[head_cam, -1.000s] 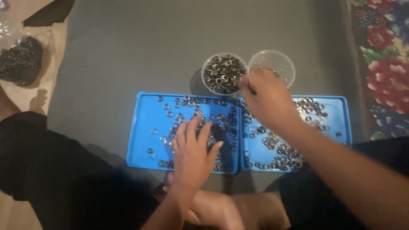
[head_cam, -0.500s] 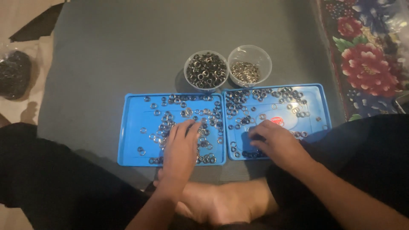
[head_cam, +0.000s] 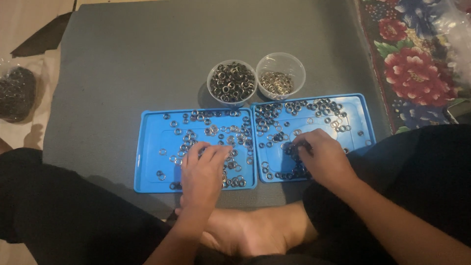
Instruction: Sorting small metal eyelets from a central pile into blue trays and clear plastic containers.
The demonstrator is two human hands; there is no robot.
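Two blue trays lie side by side on a grey mat, both strewn with several small metal rings. My left hand [head_cam: 203, 169] rests palm down on the left tray [head_cam: 149, 164], fingers spread over the rings [head_cam: 216, 130]. My right hand [head_cam: 321, 157] sits on the right tray [head_cam: 360, 118], fingertips curled onto a cluster of dark rings [head_cam: 294, 164]. Whether it pinches one I cannot tell. Behind the trays stand two clear cups: one [head_cam: 231, 82] filled with dark rings, the other [head_cam: 280, 74] holding a thin layer of paler rings.
The grey mat [head_cam: 147, 64] stretches far beyond the trays. A floral rug [head_cam: 417, 59] borders it on the right. A clear bag of dark rings [head_cam: 17, 93] lies on the floor at left. My crossed legs and bare foot [head_cam: 255, 230] are below the trays.
My right hand came back from the cups a second ago and settled on the right tray's near left part. The left hand stayed on the left tray. The view shifted slightly.
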